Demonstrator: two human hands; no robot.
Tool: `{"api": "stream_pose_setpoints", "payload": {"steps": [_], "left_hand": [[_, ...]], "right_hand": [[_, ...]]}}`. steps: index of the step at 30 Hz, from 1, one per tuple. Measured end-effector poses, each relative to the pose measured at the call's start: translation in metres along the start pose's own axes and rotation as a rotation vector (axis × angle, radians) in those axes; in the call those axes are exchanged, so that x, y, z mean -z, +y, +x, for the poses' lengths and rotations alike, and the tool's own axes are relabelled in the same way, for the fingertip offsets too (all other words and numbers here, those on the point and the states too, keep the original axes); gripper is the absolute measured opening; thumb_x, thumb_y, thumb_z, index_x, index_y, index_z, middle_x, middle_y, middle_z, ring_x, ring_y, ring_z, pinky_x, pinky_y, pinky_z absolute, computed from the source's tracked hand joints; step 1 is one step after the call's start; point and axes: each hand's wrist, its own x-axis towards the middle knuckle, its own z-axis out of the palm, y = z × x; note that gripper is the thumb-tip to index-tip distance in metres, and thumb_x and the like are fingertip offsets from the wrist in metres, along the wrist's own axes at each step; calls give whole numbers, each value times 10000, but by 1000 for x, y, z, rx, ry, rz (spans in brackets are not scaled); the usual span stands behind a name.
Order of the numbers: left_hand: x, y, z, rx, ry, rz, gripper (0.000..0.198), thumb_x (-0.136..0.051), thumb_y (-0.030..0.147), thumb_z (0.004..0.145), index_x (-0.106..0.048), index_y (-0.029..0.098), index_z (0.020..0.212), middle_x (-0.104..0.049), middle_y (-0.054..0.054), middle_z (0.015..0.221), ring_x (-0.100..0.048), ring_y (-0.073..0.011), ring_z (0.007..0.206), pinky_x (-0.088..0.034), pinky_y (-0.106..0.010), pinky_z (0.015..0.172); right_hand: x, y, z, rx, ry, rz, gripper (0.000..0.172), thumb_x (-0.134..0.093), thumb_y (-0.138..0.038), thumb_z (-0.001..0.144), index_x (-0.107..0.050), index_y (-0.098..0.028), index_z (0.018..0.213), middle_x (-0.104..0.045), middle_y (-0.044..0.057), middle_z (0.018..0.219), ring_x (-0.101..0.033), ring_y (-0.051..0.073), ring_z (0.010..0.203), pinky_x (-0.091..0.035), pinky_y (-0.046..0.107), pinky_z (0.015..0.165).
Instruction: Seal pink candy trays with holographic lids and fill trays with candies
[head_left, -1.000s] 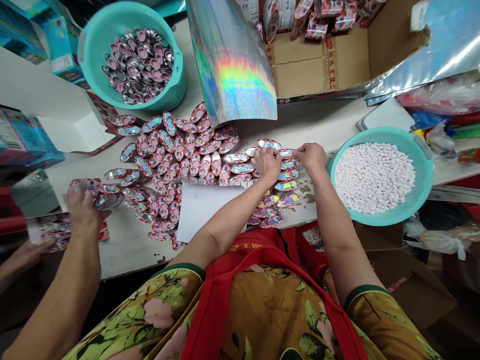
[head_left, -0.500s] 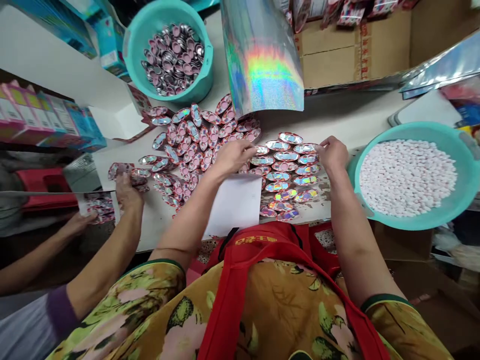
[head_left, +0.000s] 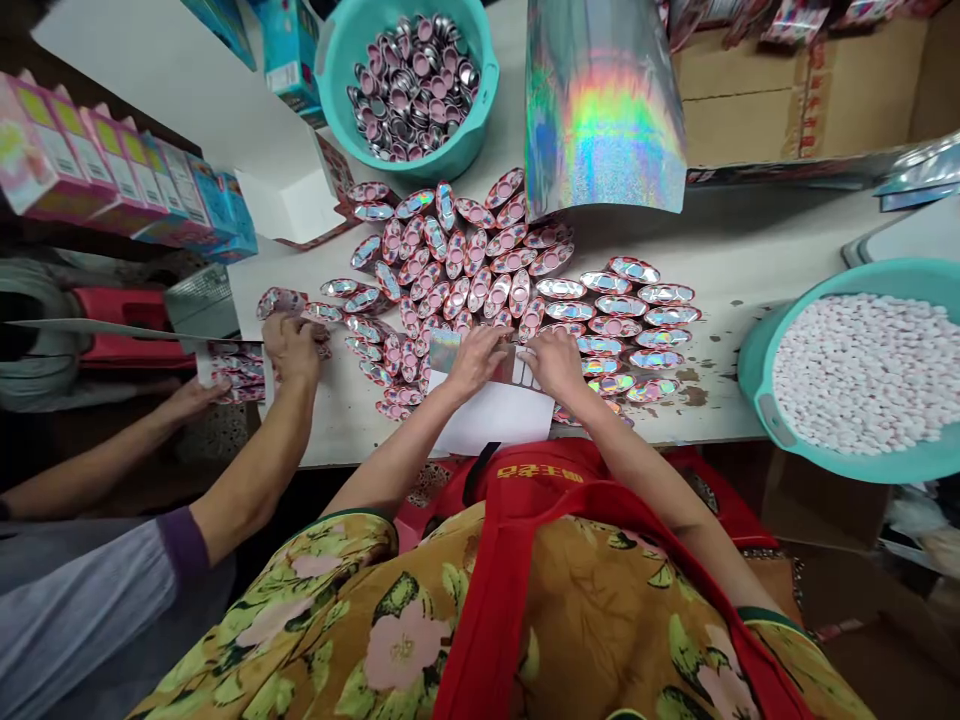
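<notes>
A printed sheet with a shiny silver left end (head_left: 445,350) lies over a white sheet (head_left: 491,420) at the table's front edge. My left hand (head_left: 478,358) is closed on its upper edge, fingers curled. Just to the right, my right hand (head_left: 555,362) bends its fingers onto the sheet's right part; the fingertips are partly hidden. Small oval-ended packs stand upright beyond my hands, many with pink round centres (head_left: 478,290). Shiny silver-ended packs (head_left: 619,306) stand in rows to the right of my right hand.
A turquoise basin (head_left: 765,400) of small white pieces stands right, another (head_left: 484,85) with metal caps at the back. A curved holographic sheet (head_left: 607,120) and cardboard box (head_left: 739,110) lie behind. At left, a co-worker's hand (head_left: 292,345) touches packs beside an open carton.
Both my hands have moved from the silver packs down to the front; my right hand came far left. The printed sheet now shows under them. The view has shifted left.
</notes>
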Motion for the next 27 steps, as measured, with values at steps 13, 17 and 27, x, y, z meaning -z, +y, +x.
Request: {"api": "stream_pose_setpoints", "payload": {"steps": [13,17,27], "left_hand": [[-7,9,-61,-504,161,-103,204,-526,218,1015,-729,205,1020,-773,-132,1197,-715,-241,1136,-533,-411,947],[26,62,-67,-253,296,-536,71,-644,236,962,-694,215,916,-791,-54,890,-760,-159,859,-591,-297,818],[15,129,48,430,320,-1425,437,-902,365,678,-518,193,794,-670,51,636,-752,-151,649,-565,-210,613]], "right_hand": [[-11,10,9,-112,61,-11,264,-545,-344,1020,-742,-181,1087,-724,139,1174,-546,317,1161,-397,432,960],[-17,17,6,-62,236,61,243,-632,-327,974,-725,-199,1158,-697,147,1230,-525,322,1180,-383,455,998],[28,74,-46,-267,312,1303,934,-219,-952,833,-737,-205,1048,-749,93,985,-651,169,738,-473,292,627]]}}
